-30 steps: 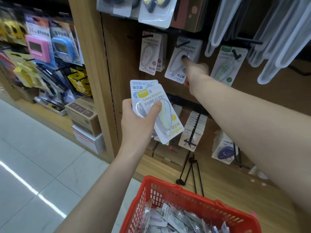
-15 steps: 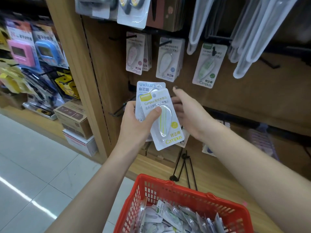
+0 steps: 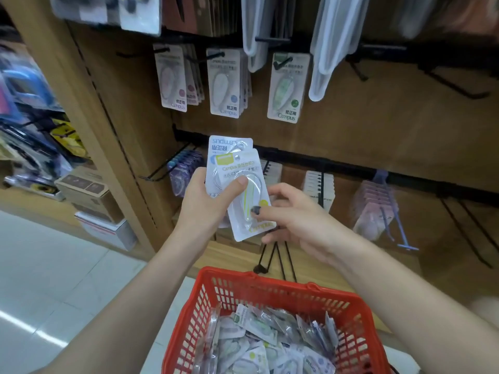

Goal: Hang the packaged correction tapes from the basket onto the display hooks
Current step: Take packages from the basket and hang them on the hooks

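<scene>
- Head cam, starting at the hands: the left hand (image 3: 208,203) is gripping a small fan of packs, thumb clamped across the front yellow-tab pack (image 3: 244,193), with a second pack (image 3: 229,147) upside down behind it.
- The right hand (image 3: 294,220) has its thumb and fingertips pinched on the lower right edge of that front pack, so it's the nearer one to peel it off.
- That pack stands roughly upright, long axis tilted a bit, hang-hole end at the top.
- What matters for the next move, I'd guess: the hooks are up and away from both hands. The green-dot pack's hook (image 3: 282,63) sits up and to the right; the blue-dot row (image 3: 225,82) is nearly straight above.
- The red basket (image 3: 270,284) is right below the forearms, with plenty of tapes left in it.
- Versus a second ago: the right arm was stretched up touching a hung pack; now it's back down on the held pack.
</scene>
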